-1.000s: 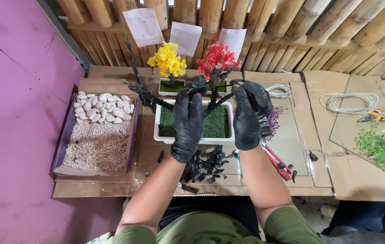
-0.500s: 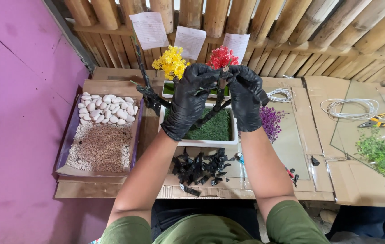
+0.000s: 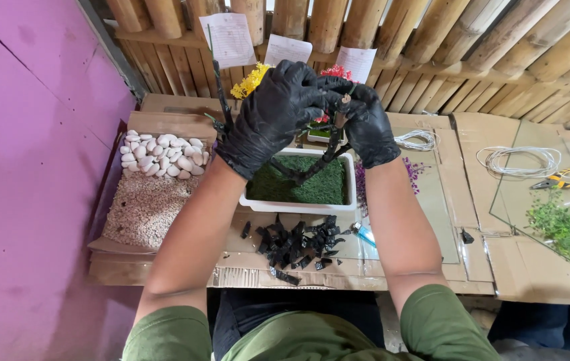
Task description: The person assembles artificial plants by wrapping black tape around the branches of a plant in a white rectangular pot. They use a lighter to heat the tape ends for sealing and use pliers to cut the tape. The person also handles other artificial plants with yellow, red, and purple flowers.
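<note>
At the near edge of the tabletop (image 3: 365, 277), a heap of small black pieces (image 3: 296, 246) is lying on the cardboard, just in front of a white rectangular tray (image 3: 348, 200) lined with green moss-like matting. A dark, slender branch stem (image 3: 312, 167) is rising out of that tray, its long axis tilting up and away toward the far edge, its foot standing in the green matting and its top ending between the two gloved hands. The left hand (image 3: 268, 120), in a black glove, is closing its grip around the upper part of the stem from the left side, fingers clenched over it. The right hand (image 3: 368, 127), also gloved in black, is pinching the stem's brown cut tip (image 3: 346, 103) from the right, so the two hands are touching above the tray. The stem is therefore lying below and slightly nearer than both grips, with the right hand sitting closest to the tip. Toward the left edge, an open box (image 3: 118, 200) is holding white pebbles (image 3: 158, 150) and fine gravel (image 3: 141, 207). Toward the right edge, coils of white cord (image 3: 519, 160) and orange-handled pliers (image 3: 562, 179) are resting well apart from the hands, beside a green sprig (image 3: 565, 230). At the far edge, yellow flowers (image 3: 250, 80) and red flowers (image 3: 334, 71) are showing behind the gloves, against a bamboo wall (image 3: 432, 40).
</note>
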